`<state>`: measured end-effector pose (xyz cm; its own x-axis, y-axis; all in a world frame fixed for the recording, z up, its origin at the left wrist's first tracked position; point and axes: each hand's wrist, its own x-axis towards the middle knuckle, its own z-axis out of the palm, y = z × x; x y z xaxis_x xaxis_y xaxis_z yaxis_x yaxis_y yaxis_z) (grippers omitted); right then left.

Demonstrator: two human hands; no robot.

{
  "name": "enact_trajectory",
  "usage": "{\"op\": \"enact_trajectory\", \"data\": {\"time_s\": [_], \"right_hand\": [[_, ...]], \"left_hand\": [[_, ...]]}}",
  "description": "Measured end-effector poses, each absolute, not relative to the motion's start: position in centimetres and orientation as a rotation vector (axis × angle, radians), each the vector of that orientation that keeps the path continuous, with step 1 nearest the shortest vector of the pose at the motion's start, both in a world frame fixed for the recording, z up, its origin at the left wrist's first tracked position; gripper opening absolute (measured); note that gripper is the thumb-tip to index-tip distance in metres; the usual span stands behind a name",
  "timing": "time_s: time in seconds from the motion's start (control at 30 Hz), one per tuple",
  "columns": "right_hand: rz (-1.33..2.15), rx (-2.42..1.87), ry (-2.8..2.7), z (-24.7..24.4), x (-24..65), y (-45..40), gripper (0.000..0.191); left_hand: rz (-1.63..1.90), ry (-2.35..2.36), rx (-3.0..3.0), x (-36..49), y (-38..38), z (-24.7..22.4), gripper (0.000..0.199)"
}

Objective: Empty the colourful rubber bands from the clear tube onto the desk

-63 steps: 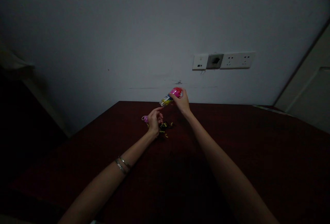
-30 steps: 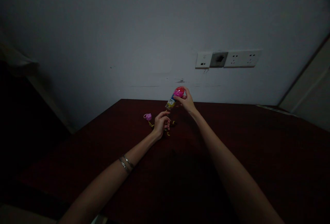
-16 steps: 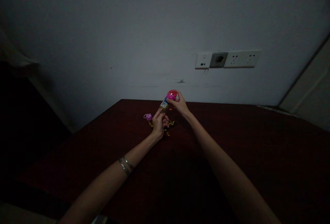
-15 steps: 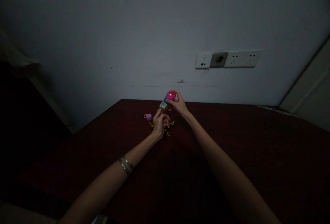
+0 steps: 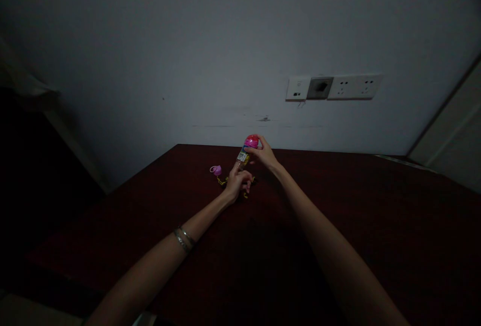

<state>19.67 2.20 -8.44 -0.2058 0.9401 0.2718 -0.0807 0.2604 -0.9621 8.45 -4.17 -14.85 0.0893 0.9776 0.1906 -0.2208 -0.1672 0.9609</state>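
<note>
One left hand (image 5: 235, 185), one right hand (image 5: 265, 154), one labelled container (image 5: 242, 156), one purple ringed piece (image 5: 217, 170) and one desk (image 5: 338, 196) can be counted. Two forearms (image 5: 154, 266) and two silvery bands (image 5: 181, 242) are seen. One grey wall plate (image 5: 319, 88) is shown; the number of white plates (image 5: 355, 87) cannot be settled. The yellow strands (image 5: 221, 182), partly hidden, cannot be counted.

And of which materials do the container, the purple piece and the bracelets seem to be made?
Container: probably clear, glossy plastic; colours show through and its round end shines.
Purple piece: likely plastic, evenly coloured, but too small to be sure of the finish.
Bracelets: apparently polished metal, silvery.
</note>
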Motion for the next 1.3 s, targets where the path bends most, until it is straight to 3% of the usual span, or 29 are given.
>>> {"op": "enact_trajectory", "data": {"time_s": [0.2, 0.43, 0.7, 0.97, 1.13, 1.3], "right_hand": [[1.138, -0.886, -1.383, -8.5, 20.0, 2.5, 0.068], [1.091, -0.917, -1.423, -9.2, 19.0, 2.7, 0.069], [0.923, -0.943, -1.392, -9.1, 19.7, 3.3, 0.068], [1.042, -1.059, -1.457, -9.4, 19.6, 3.3, 0.071], [1.264, -0.935, -1.383, -9.3, 18.8, 3.0, 0.044], [1.397, -0.746, -1.261, -8.9, 19.1, 2.8, 0.046]], "left_hand": [[1.508, 0.959, 1.295, 8.8, -4.5, -14.6, 0.045], [1.803, 1.128, 1.257, 9.6, -4.9, -14.4, 0.015], [1.834, 1.146, 1.083, 9.3, -4.4, -14.9, 0.027], [1.598, 0.987, 1.164, 9.4, -4.7, -15.0, 0.055], [1.513, 0.915, 1.101, 9.4, -4.5, -15.2, 0.053], [1.442, 0.917, 1.113, 9.2, -4.3, -15.2, 0.042]]}}
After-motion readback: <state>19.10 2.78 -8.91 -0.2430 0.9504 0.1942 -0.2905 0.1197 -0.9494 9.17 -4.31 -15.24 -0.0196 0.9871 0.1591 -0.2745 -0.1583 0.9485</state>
